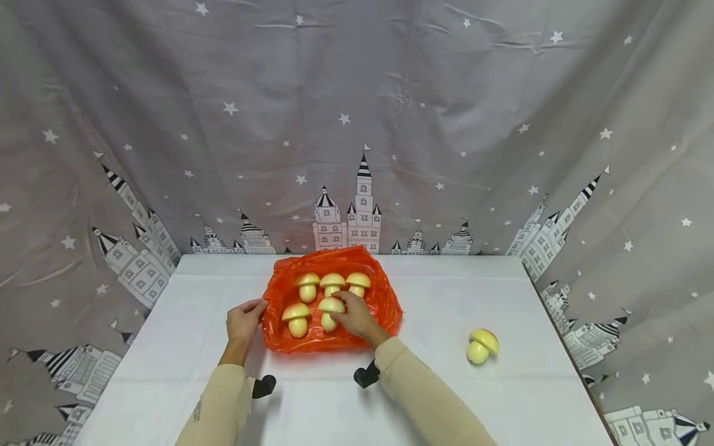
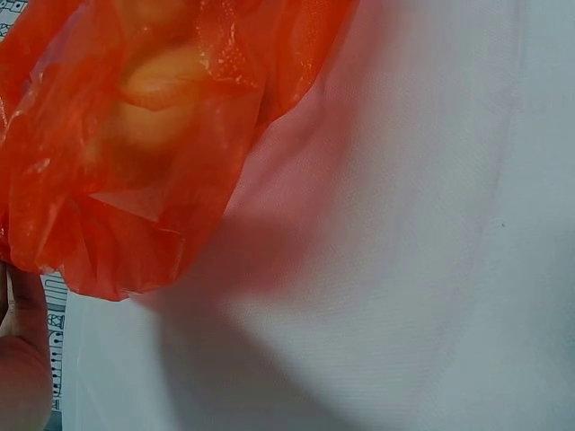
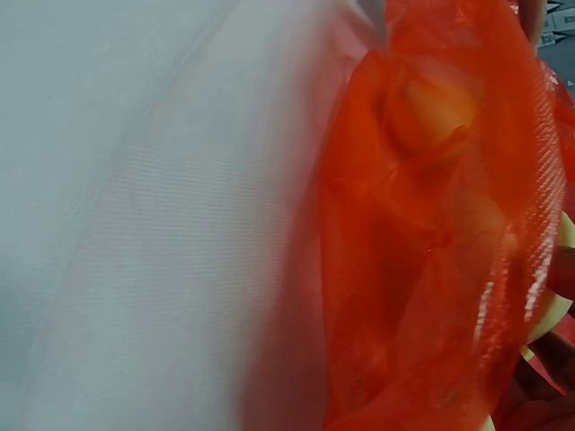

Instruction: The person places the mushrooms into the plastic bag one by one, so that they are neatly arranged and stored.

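Note:
A red-orange plastic bag (image 1: 387,303) lies spread on the white table with its mouth facing up. Inside it, three toy mushrooms (image 1: 308,293) with yellow caps and pale stems form a back row, and another mushroom (image 1: 297,328) lies at front left. My right hand (image 1: 359,319) reaches over the bag and grips a mushroom (image 1: 330,305) at front middle, thumb by its stem and fingers at its cap. At the left rim, my left hand (image 1: 242,323) pinches the plastic. Through the film in the left wrist view, a blurred mushroom (image 2: 162,99) shows.
One more mushroom (image 1: 482,345) lies by itself on the right side of the white table (image 1: 435,291). A grey curtain (image 1: 424,155) with stars and castles hangs behind and at both sides.

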The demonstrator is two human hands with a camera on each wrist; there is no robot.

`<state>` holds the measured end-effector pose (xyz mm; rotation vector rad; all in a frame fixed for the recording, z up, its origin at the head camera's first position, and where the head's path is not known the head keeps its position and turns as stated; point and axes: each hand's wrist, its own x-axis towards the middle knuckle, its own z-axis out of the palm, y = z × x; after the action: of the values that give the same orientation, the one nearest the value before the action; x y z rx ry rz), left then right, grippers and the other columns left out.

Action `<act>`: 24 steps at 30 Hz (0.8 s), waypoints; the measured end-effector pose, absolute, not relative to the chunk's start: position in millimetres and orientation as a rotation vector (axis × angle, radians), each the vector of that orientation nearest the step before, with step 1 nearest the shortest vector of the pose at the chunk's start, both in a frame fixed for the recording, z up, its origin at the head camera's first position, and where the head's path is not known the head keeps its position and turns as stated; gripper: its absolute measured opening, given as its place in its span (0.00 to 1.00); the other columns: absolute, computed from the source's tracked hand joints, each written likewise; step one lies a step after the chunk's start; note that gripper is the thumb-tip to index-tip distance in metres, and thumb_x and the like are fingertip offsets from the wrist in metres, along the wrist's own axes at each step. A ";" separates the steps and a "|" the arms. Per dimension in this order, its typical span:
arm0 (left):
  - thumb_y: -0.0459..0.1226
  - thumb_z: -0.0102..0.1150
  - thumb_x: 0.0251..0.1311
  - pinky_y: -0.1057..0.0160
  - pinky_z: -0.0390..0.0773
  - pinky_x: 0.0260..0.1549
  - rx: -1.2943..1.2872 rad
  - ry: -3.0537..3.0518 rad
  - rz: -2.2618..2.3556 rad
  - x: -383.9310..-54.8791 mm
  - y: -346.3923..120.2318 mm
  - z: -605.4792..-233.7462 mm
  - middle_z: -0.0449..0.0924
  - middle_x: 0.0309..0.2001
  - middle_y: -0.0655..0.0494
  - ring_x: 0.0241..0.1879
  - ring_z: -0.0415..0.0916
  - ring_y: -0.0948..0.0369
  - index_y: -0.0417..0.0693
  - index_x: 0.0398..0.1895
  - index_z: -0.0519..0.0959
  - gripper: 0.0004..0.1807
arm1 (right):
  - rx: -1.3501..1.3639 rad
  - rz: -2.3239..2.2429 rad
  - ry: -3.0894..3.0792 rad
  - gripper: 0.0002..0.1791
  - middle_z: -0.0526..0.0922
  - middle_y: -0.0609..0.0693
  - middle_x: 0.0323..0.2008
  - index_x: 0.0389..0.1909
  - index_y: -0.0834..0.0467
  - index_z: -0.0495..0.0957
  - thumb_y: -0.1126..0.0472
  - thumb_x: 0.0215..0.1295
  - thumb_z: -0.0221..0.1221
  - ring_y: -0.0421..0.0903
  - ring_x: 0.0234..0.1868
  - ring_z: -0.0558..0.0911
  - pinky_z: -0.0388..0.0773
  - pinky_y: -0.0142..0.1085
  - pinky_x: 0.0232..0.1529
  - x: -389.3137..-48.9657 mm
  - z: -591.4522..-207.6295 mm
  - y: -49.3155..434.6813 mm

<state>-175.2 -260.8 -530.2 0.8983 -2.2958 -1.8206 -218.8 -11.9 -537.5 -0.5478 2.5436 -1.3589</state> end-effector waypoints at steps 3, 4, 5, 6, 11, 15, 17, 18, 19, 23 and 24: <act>0.43 0.53 0.69 0.79 0.75 0.35 0.892 -2.303 -1.816 -174.6 -260.6 -529.7 0.75 0.55 0.37 0.49 0.73 0.53 0.34 0.58 0.75 0.22 | -0.557 -1.334 2.558 0.24 0.76 0.57 0.57 0.59 0.63 0.73 0.65 0.62 0.63 0.54 0.60 0.73 0.69 0.47 0.62 -219.0 -542.1 -11.5; 0.43 0.53 0.69 0.80 0.75 0.34 0.887 -2.303 -1.811 -174.5 -260.7 -529.5 0.75 0.55 0.37 0.49 0.73 0.53 0.34 0.58 0.75 0.22 | -0.559 -1.324 2.558 0.24 0.76 0.56 0.58 0.59 0.62 0.73 0.64 0.62 0.63 0.53 0.60 0.73 0.69 0.46 0.62 -219.2 -543.6 -11.9; 0.42 0.53 0.69 0.81 0.74 0.33 0.882 -2.301 -1.806 -174.5 -261.1 -529.7 0.75 0.55 0.36 0.49 0.73 0.52 0.33 0.57 0.75 0.22 | -0.556 -1.316 2.553 0.24 0.76 0.56 0.58 0.60 0.62 0.73 0.64 0.62 0.63 0.52 0.60 0.73 0.69 0.46 0.62 -219.5 -544.5 -12.3; 0.42 0.53 0.69 0.81 0.74 0.33 0.876 -2.298 -1.804 -174.5 -261.3 -529.8 0.75 0.55 0.36 0.49 0.74 0.52 0.33 0.57 0.75 0.22 | -0.554 -1.312 2.548 0.24 0.76 0.55 0.58 0.60 0.61 0.73 0.64 0.62 0.63 0.52 0.60 0.73 0.69 0.46 0.62 -219.7 -545.2 -12.9; 0.42 0.53 0.69 0.79 0.75 0.35 0.872 -2.312 -1.815 -174.8 -262.0 -530.0 0.74 0.55 0.36 0.50 0.73 0.52 0.33 0.58 0.75 0.23 | -0.501 -1.296 2.529 0.25 0.76 0.54 0.59 0.61 0.59 0.73 0.62 0.63 0.63 0.52 0.60 0.73 0.68 0.47 0.63 -220.7 -545.0 -17.7; 0.42 0.54 0.69 0.79 0.75 0.34 0.876 -2.324 -1.799 -175.3 -262.4 -530.0 0.75 0.55 0.36 0.48 0.74 0.54 0.33 0.57 0.75 0.22 | -0.474 -1.278 2.530 0.25 0.75 0.54 0.59 0.61 0.59 0.73 0.63 0.63 0.63 0.51 0.60 0.73 0.68 0.47 0.63 -220.9 -546.4 -22.3; 0.42 0.54 0.69 0.80 0.74 0.32 0.873 -2.320 -1.791 -175.8 -262.6 -530.5 0.75 0.54 0.36 0.45 0.74 0.55 0.33 0.57 0.76 0.22 | -0.487 -1.279 2.539 0.25 0.76 0.54 0.59 0.61 0.59 0.73 0.64 0.62 0.63 0.51 0.60 0.73 0.68 0.46 0.63 -221.3 -547.9 -23.8; 0.42 0.54 0.69 0.80 0.73 0.32 0.872 -2.318 -1.789 -175.8 -262.5 -530.5 0.76 0.54 0.36 0.44 0.74 0.57 0.33 0.56 0.76 0.22 | -0.499 -1.280 2.544 0.24 0.76 0.54 0.58 0.60 0.60 0.73 0.65 0.62 0.63 0.51 0.60 0.73 0.69 0.45 0.62 -221.6 -548.8 -24.5; 0.41 0.54 0.69 0.81 0.73 0.31 0.867 -2.314 -1.786 -175.9 -262.6 -530.7 0.76 0.53 0.36 0.43 0.75 0.57 0.33 0.56 0.76 0.22 | -0.508 -1.287 2.548 0.24 0.76 0.55 0.58 0.60 0.60 0.73 0.66 0.62 0.64 0.52 0.60 0.73 0.69 0.45 0.62 -221.8 -549.5 -25.0; 0.42 0.53 0.69 0.80 0.74 0.33 0.884 -2.312 -1.800 -174.8 -263.3 -530.6 0.75 0.54 0.36 0.45 0.74 0.56 0.33 0.57 0.75 0.22 | -0.544 -1.294 2.565 0.24 0.77 0.56 0.56 0.58 0.61 0.73 0.67 0.60 0.64 0.52 0.59 0.73 0.70 0.44 0.61 -222.1 -551.5 -26.2; 0.42 0.53 0.69 0.80 0.75 0.34 0.888 -2.313 -1.806 -174.3 -263.5 -530.5 0.75 0.55 0.36 0.46 0.74 0.55 0.33 0.57 0.75 0.23 | -0.547 -1.293 2.569 0.24 0.76 0.56 0.55 0.58 0.62 0.73 0.66 0.60 0.64 0.52 0.59 0.73 0.70 0.44 0.61 -222.0 -551.9 -26.4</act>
<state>-174.3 -263.5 -530.5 0.8876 -2.3128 -1.8056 -222.0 -26.4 -551.9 -0.5473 2.5690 -1.2929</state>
